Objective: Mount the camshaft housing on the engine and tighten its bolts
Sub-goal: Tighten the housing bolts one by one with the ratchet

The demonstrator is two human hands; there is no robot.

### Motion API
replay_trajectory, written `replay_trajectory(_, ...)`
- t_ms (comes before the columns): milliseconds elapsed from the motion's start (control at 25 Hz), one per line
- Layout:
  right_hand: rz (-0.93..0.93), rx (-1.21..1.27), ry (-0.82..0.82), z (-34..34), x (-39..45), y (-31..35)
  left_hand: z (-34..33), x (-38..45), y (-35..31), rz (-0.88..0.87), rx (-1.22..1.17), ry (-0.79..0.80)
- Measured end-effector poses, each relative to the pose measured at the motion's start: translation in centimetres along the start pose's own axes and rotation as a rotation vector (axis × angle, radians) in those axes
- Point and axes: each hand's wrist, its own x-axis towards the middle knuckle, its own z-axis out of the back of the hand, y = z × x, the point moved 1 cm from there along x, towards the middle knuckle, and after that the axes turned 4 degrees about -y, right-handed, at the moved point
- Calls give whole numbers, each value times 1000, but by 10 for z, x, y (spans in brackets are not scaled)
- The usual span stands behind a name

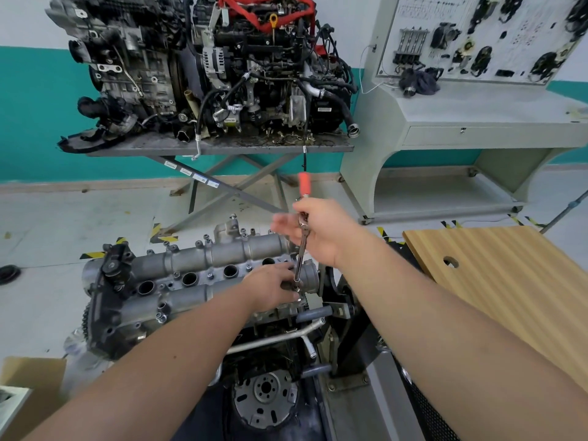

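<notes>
Gripping ratchet [302,237], right hand [321,230]

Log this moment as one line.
stage: tightening bolt | right hand: grips ratchet | left hand: steadies socket end on camshaft housing | housing: seated on engine

Bright, even indoor light with soft, faint shadows and no harsh glare. The right hand [318,230] is motion-blurred; wide-angle distortion bends the edges.
</notes>
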Motion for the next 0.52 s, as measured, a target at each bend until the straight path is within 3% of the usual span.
replay_trajectory(80,-13,491,-20,3,-2,-15,-1,0,-1,-4,19,-9)
replay_trajectory(160,97,684,-49,4,0,-27,0,1,-1,-16,28,-18)
replay_trajectory(200,190,615,-65,3,-1,-32,-1,1,-2,-23,17,-23)
replay_trajectory(360,589,-50,-141,2,-8,-57,-2,-3,-2,-83,-7,-61)
replay_trajectory(520,1264,-666,-333,22,1,-59,-3,-3,-1,-78,22,-73)
